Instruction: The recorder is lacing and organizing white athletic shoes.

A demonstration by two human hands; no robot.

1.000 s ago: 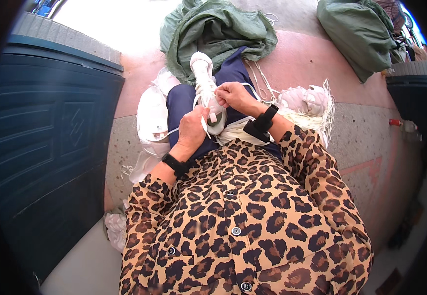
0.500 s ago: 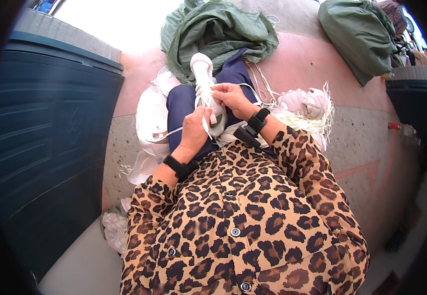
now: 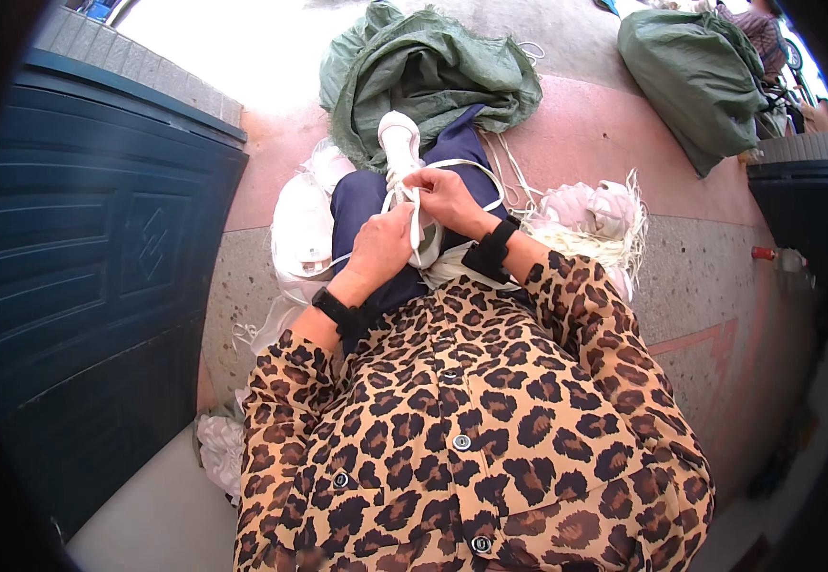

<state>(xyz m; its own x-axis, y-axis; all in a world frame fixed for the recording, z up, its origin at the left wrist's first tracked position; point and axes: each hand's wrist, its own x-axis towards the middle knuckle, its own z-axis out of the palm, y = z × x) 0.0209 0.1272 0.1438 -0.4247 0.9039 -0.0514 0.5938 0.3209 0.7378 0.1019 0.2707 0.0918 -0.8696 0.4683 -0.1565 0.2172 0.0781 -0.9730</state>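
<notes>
A white shoe (image 3: pixel 398 143) rests between my thighs, its toe pointing away from me. White lace (image 3: pixel 415 229) runs through its upper. My left hand (image 3: pixel 382 250) is closed on the lace at the near part of the shoe. Just right of it, my right hand (image 3: pixel 447 198) pinches the lace by the eyelets. The two hands nearly touch and cover much of the shoe's opening. Beside my left thigh lie more white shoes (image 3: pixel 301 224). To my right is a bundle of loose white laces (image 3: pixel 597 238) with pale pink-white shoes (image 3: pixel 585 208) on it.
An open green woven sack (image 3: pixel 433 71) lies beyond my knees. Another full green sack (image 3: pixel 695 86) stands at the far right, near a person partly in view. A dark blue panelled door (image 3: pixel 99 248) stands on the left. A small red-capped object (image 3: pixel 765 253) is at the right.
My hands have drawn closer together over the shoe, the right one moving slightly left and nearer me. The whole view has shifted a little.
</notes>
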